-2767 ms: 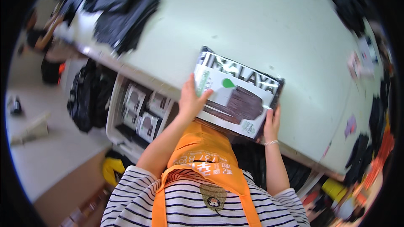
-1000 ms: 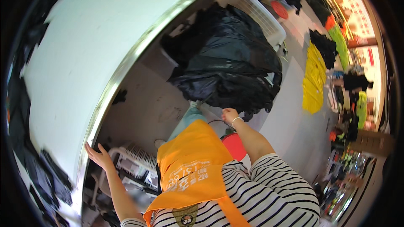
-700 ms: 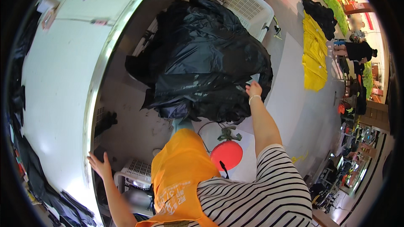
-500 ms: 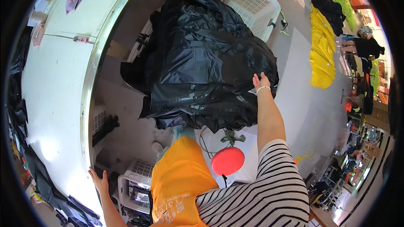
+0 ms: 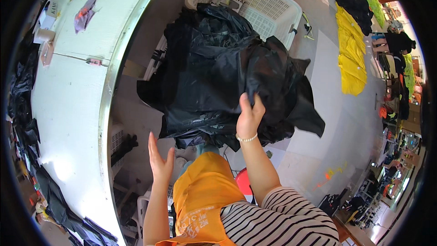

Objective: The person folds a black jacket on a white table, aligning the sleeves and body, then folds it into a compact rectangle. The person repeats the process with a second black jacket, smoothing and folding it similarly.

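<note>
A big heap of shiny black garments point(image 5: 195, 77) lies in front of me, some of it over the near side of a white plastic basket. My right hand point(image 5: 249, 118) pinches the folded part of a black garment point(image 5: 268, 82) near the heap's front, thumb on top and the other fingers partly hidden in the cloth. Its loose flap hangs out to the right. At the heap's front left corner, my left hand point(image 5: 161, 161) is raised with fingers stretched out, holding nothing.
A white table point(image 5: 73, 109) with a metal edge runs along my left. Behind the heap stands the perforated white basket point(image 5: 277, 9). A red stool point(image 5: 244, 181) is partly hidden by my right arm. Yellow cloth point(image 5: 351, 54) lies on the floor at right.
My right hand has moved left from the heap's right edge, folding black cloth up. My left hand has left the table edge and come up toward the heap.
</note>
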Demonstrator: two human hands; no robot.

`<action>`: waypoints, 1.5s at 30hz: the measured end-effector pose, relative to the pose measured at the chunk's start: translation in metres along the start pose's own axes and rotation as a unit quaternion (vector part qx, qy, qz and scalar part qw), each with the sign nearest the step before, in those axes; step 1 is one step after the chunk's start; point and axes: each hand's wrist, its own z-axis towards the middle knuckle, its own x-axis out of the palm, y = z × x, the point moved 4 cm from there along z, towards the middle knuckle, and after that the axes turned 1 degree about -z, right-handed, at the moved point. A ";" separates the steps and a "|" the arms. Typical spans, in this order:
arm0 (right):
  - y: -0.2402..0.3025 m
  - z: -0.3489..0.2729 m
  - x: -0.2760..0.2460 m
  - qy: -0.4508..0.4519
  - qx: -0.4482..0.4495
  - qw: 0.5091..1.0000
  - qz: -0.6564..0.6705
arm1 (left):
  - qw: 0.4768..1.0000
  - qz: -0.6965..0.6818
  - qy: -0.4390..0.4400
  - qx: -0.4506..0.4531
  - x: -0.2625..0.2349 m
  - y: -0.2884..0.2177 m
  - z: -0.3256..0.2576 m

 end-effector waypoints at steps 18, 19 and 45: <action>0.158 -0.411 0.097 0.954 0.195 0.145 0.175 | 0.944 -0.149 -0.261 0.133 -0.318 -0.024 -0.118; 0.165 -0.431 0.103 0.952 0.152 0.155 0.217 | 0.972 -0.140 -0.150 0.114 -0.303 -0.039 -0.136; 0.018 -0.512 0.076 0.674 0.594 0.438 0.034 | 0.647 -0.604 -0.463 -0.045 -0.286 0.149 -0.369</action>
